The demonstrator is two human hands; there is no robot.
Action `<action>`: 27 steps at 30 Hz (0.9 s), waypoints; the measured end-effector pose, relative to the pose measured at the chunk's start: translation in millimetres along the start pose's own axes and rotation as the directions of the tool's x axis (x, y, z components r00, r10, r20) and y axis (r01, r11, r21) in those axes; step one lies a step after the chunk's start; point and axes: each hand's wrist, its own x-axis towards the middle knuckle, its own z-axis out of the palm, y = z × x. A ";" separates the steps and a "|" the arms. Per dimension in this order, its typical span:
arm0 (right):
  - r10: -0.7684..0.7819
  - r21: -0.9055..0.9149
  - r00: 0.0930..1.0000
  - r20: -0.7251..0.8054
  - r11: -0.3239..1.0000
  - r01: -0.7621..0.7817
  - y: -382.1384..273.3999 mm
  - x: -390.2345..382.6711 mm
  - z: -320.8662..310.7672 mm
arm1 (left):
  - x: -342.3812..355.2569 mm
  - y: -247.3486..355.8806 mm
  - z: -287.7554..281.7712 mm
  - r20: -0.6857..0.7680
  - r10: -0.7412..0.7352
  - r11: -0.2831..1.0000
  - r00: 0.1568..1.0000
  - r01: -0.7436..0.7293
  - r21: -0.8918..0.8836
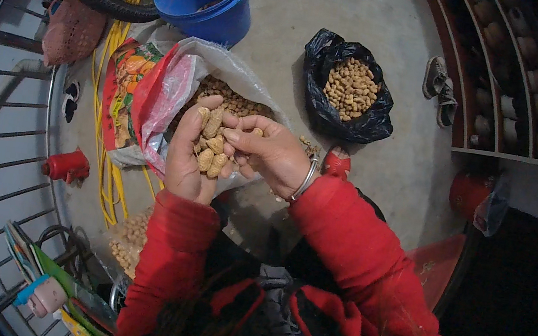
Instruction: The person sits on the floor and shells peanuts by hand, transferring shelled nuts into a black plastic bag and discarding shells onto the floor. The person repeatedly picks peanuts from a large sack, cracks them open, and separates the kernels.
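Note:
My left hand (185, 158) is cupped palm up, its fingers curled round several unshelled peanuts (211, 140). Over it, my right hand (277, 152) has thumb and fingers drawn together at the pile, with one peanut (257, 131) showing between its fingers. A silver bangle (307, 178) circles the right wrist. Just beyond both hands lies a woven sack (228, 64), its mouth open on a heap of peanuts (240, 103). Farther off to the right, a black plastic bag (315, 115) stands full of peanuts (352, 88).
A blue bucket (222, 26) stands behind the sack. Yellow cord (102, 142) runs along the floor by a metal railing (11, 132). On the right are a shoe rack (493, 67) and loose shoes (442, 88). A clear bag of peanuts (132, 235) lies left of my left forearm.

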 end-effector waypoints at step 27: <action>-0.648 -0.761 0.761 -0.020 0.503 0.409 0.7 -8.9 -7.0 | 3.6 -12.1 -7.6 0.224 0.262 0.465 0.939 -0.326 0.823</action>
